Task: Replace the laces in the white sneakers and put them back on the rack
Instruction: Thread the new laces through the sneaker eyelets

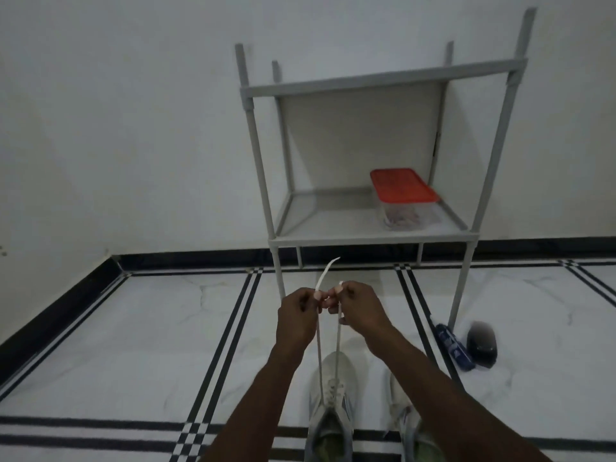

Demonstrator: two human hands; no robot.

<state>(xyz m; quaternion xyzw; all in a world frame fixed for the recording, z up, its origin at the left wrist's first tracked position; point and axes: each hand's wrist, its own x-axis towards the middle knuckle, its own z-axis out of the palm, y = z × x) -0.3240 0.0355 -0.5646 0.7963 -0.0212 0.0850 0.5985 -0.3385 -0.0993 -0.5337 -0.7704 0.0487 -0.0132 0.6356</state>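
On the tiled floor (133, 345), between the person's forearms, stands a white sneaker (330, 405) with its toe pointing toward the rack (373, 240). Its lace (319, 355) rises in 2 taut strands from the eyelets up to the hands. Raised above the shoe, the left hand (298, 316) has its grip closed on the left strand, pinching it between thumb and fingers, and the free end of that strand sticks up and curls to the right above the knuckles. The right hand (360, 310) has its grip closed on the right strand in the same pinching way, a short white tip showing above its fingers. Both hands sit close together, fingertips nearly touching.

A second white sneaker (405, 415) lies just right of the first, partly hidden under the right forearm.

Against the white wall, the grey rack has 2 shelves. Its lower shelf carries a clear plastic box with a red lid (403, 186), set toward the right side. By the rack's front right leg, on the floor, lie a dark blue object (453, 348) and a rounded black object (481, 343), just beside each other. Black stripes cross the pale tiles, and a black skirting runs along the wall's foot.
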